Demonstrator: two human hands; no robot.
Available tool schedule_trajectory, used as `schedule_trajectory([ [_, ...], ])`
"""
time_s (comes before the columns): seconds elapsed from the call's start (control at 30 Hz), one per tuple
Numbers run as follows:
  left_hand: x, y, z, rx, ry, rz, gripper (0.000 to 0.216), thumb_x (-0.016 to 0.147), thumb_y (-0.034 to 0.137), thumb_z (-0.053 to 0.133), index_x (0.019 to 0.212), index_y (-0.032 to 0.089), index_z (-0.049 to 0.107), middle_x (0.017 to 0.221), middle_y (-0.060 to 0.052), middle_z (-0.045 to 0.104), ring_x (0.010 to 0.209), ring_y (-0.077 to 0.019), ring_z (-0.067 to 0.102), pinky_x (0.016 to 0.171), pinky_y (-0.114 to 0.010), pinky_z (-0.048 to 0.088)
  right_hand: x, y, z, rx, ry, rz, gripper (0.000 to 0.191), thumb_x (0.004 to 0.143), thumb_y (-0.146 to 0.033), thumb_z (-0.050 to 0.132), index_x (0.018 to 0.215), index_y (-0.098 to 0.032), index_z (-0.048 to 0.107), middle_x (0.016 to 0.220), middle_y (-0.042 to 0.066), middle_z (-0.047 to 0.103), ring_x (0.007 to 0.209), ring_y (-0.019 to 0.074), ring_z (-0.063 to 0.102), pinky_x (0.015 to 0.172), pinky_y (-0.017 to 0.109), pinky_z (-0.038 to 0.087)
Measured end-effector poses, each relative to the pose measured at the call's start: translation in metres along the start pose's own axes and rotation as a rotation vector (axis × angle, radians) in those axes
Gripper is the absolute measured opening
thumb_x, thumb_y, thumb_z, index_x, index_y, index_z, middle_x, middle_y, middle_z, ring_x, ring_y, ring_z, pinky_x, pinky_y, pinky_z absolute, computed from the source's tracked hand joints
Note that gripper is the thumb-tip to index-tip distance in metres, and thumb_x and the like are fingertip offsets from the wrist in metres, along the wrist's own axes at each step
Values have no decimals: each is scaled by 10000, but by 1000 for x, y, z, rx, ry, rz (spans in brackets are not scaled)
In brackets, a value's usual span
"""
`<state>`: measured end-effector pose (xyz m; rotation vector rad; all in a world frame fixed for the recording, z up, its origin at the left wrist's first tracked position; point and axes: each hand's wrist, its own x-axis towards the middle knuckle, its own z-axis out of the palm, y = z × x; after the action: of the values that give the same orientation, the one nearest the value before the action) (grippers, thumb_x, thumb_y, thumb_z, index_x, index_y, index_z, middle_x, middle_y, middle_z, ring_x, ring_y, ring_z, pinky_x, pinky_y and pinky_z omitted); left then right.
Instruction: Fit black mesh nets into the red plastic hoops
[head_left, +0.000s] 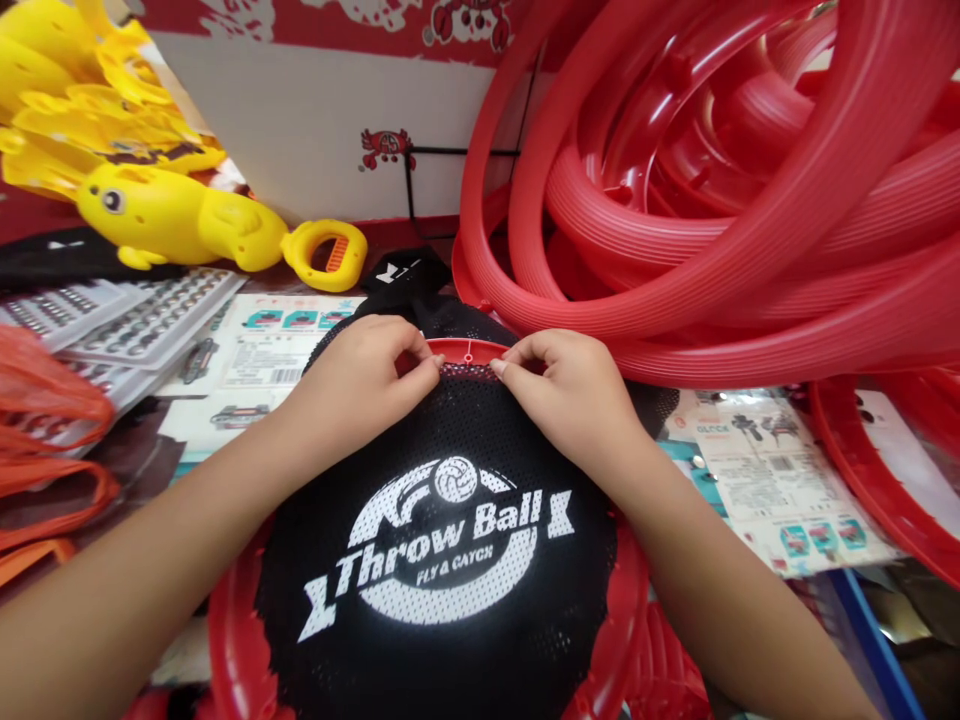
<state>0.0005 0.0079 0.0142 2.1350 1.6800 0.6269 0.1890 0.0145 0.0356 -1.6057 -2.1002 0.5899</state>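
Black mesh fabric with a white "Throw Ball" print lies across a red plastic ring. At the ring's far side, a strip of red rim with a small peg shows between my hands. My left hand pinches the mesh edge at the left of this strip, thumb against fingers. On the right of it, my right hand pinches the same edge in a like way. Along the sides the ring's red rim shows past the ragged mesh edge. The fingertips hide just how the mesh sits on the rim there.
A tall heap of red ribbed rings stands at the back right. Yellow plastic toys lie at the back left, by trays of small round parts. Printed card sheets cover the tabletop. Orange plastic bags hang at the left.
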Motion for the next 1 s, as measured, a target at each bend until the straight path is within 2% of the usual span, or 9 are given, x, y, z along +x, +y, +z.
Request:
schedule_trajectory([
  [0.1,0,0,0,-26,5,-20,158,785,275,532,670,178,582,682,-16,599,626,-168,517,666,-312,418,0,0,1,-12,21,2,126,784,-207,619,693,-157,689,728,46,693,640,144,591,604,264,413],
  [0.37,-1,-4,3,-31,12,70,156,814,278,514,708,185,580,705,-16,578,718,-185,514,718,-316,411,3,0,3,-54,39,-38,120,787,-196,611,694,-151,672,752,47,691,677,147,601,630,266,410],
  [0.6,-2,-2,2,-37,-2,56,144,820,269,510,724,184,576,725,-14,583,739,-188,514,732,-322,410,6,0,8,-148,69,-51,149,793,-197,584,663,-147,635,727,48,668,679,154,586,625,274,387],
  [0.73,-3,-3,2,-61,-10,58,149,831,287,505,748,179,567,752,-10,577,753,-182,519,740,-325,413,7,3,5,-130,37,-73,135,786,-184,589,663,-144,628,731,45,663,675,150,577,625,270,387],
  [0.83,-4,-9,0,-106,-24,104,173,818,349,552,854,181,572,869,-17,573,834,-184,537,778,-323,426,1,4,-4,-22,23,-99,117,808,-185,582,715,-144,640,762,38,667,698,144,584,650,259,409],
  [0.9,-4,-15,-5,-108,-63,116,267,800,388,593,983,196,568,992,-24,558,932,-195,536,826,-325,429,-4,4,-12,28,27,-137,131,838,-191,555,755,-145,645,787,37,665,726,143,591,672,257,422],
  [1.0,-5,-22,-19,-30,-128,30,400,801,397,607,1152,224,525,1111,-35,530,996,-209,524,835,-329,435,-13,4,-22,-6,25,-221,155,853,-187,543,747,-136,643,793,44,649,756,148,587,709,267,437],
])
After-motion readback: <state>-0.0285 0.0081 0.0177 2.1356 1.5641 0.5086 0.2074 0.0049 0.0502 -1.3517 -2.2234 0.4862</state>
